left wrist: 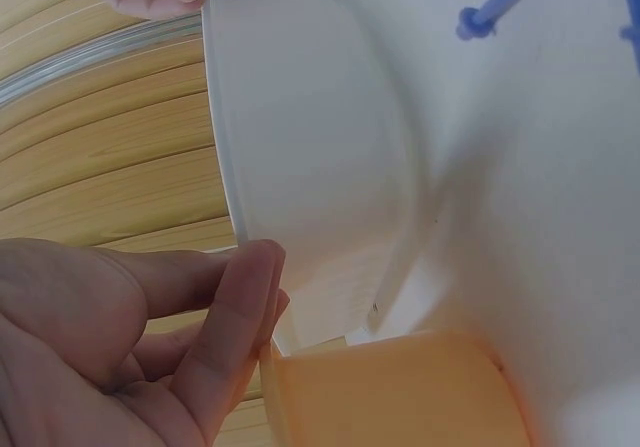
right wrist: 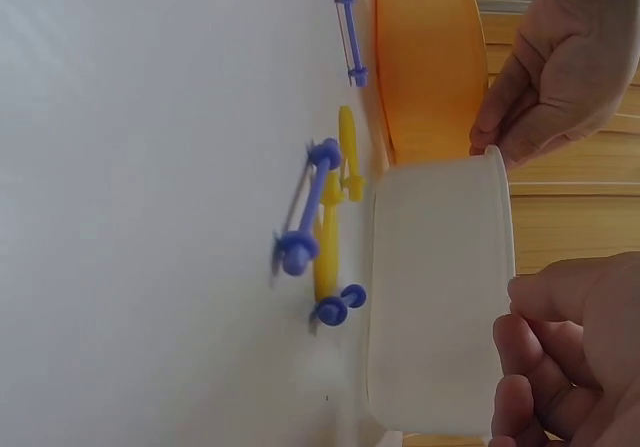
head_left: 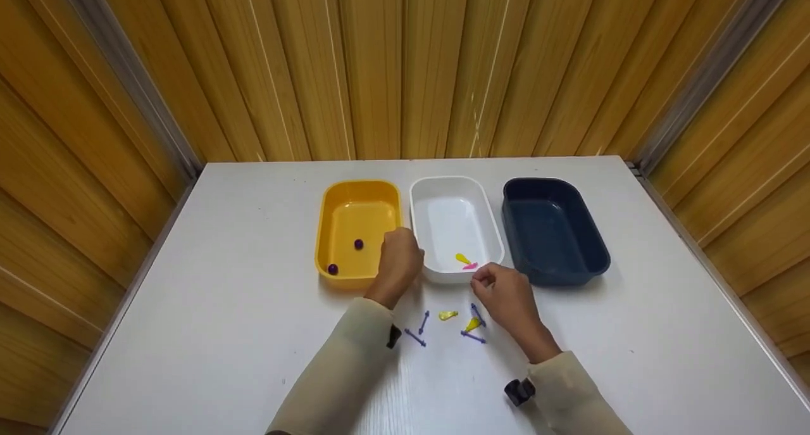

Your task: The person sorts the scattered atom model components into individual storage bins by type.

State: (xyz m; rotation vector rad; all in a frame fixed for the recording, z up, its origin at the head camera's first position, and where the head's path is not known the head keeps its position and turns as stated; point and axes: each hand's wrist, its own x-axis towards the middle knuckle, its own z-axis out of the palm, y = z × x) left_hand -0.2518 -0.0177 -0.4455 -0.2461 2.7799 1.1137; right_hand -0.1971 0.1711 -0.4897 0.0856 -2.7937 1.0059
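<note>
In the head view my left hand [head_left: 400,259] is curled where the yellow bin [head_left: 321,232] meets the white bin [head_left: 500,235]. The left wrist view has its fingertips [left wrist: 258,267] bent at the white bin's near corner. My right hand [head_left: 509,296] pinches the white bin's front rim with thumb and fingertips [right wrist: 525,302]. Just inside that rim lie a yellow drop-shaped piece [head_left: 462,258] and a pink piece [head_left: 470,266]. Below the hands, yellow pieces [head_left: 448,315] and several purple knob-ended rods [head_left: 415,337] are scattered on the white table [head_left: 253,359].
Two dark purple beads [head_left: 359,244] rest in the yellow bin. A dark blue bin [head_left: 557,273] stands right of the white one, close beside it. Behind the table's far edge rises a wood-patterned wall [head_left: 380,74], with similar walls on both sides.
</note>
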